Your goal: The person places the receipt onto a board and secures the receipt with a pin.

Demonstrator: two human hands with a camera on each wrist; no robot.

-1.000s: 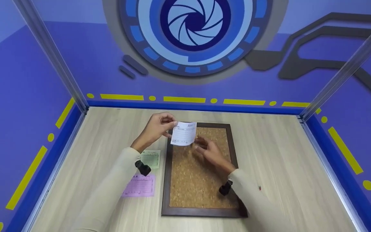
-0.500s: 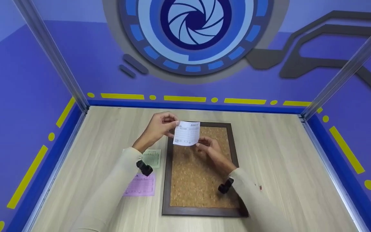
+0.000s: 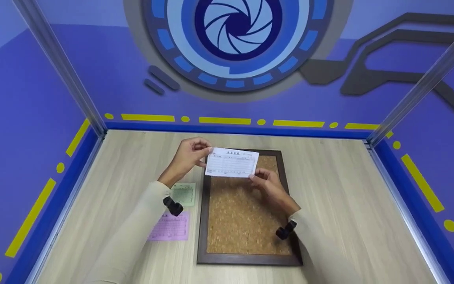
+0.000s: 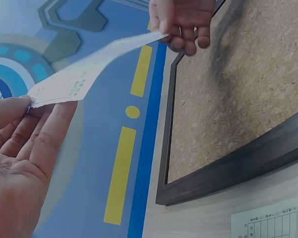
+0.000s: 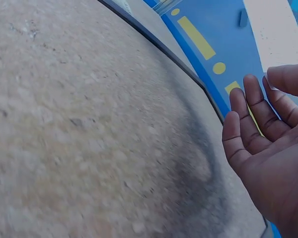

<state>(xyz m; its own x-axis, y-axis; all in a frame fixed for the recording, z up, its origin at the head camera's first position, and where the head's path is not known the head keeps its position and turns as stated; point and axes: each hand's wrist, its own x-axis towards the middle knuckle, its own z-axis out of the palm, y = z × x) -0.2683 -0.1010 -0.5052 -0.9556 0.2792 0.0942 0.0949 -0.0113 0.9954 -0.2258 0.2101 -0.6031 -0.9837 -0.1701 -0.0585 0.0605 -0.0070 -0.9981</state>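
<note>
A white printed paper slip is held up, spread flat, above the far part of a cork board with a dark brown frame. My left hand pinches the slip's left edge between thumb and fingers. At its lower right corner, my right hand pinches it between thumb and index finger, the other fingers loosely bent. The left wrist view shows the slip stretched between both hands, slightly bowed. In the right wrist view, its corner sits under the thumb of my right hand.
Left of the board, a green printed slip and a pink printed slip lie on the wooden table, partly covered by the left forearm. Blue-purple panels enclose the table at the back and sides.
The white slip has swung round to face the head camera and now looks wider. My right hand has taken its lower right corner and moved right with it; the left hand shifted slightly left.
</note>
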